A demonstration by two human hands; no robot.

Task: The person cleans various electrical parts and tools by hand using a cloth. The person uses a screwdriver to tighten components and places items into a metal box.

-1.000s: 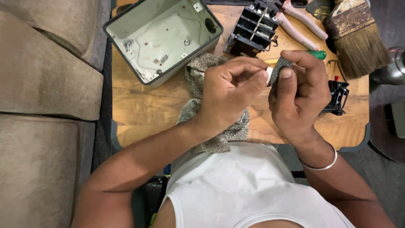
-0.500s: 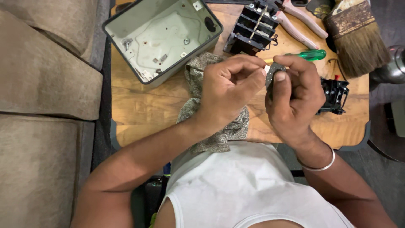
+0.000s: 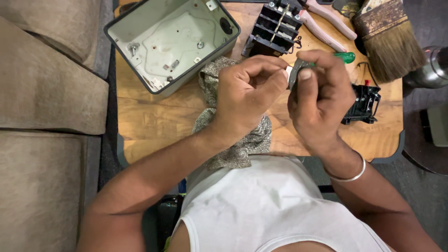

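Both hands are raised over the middle of the wooden table (image 3: 154, 121), and the right hand (image 3: 319, 100) pinches a small grey metal piece (image 3: 295, 73) between thumb and forefinger, its other fingers curled in. A second ago that piece sat lower and showed its broad face; it now stands edge-on to the camera, so the right hand has turned it and lifted it slightly. The left hand (image 3: 249, 93) is curled nearly shut, fingertips pressed against the piece's left edge where something small and pale shows; whether it grips a separate bit I cannot tell. It has kept close against the piece throughout, so the fine work on that edge looks, by my judgement, to be under way and not finished.

Under the hands lies a speckled grey cloth (image 3: 233, 140). Up left sits an open grey metal box (image 3: 172, 42) with loose screws inside. A black slotted block (image 3: 273, 30), pink-handled pliers (image 3: 326, 21), a green-handled screwdriver (image 3: 345, 57), a wide paintbrush (image 3: 389, 39) and a smaller black part (image 3: 361, 105) lie along the far and right side, all unmoved
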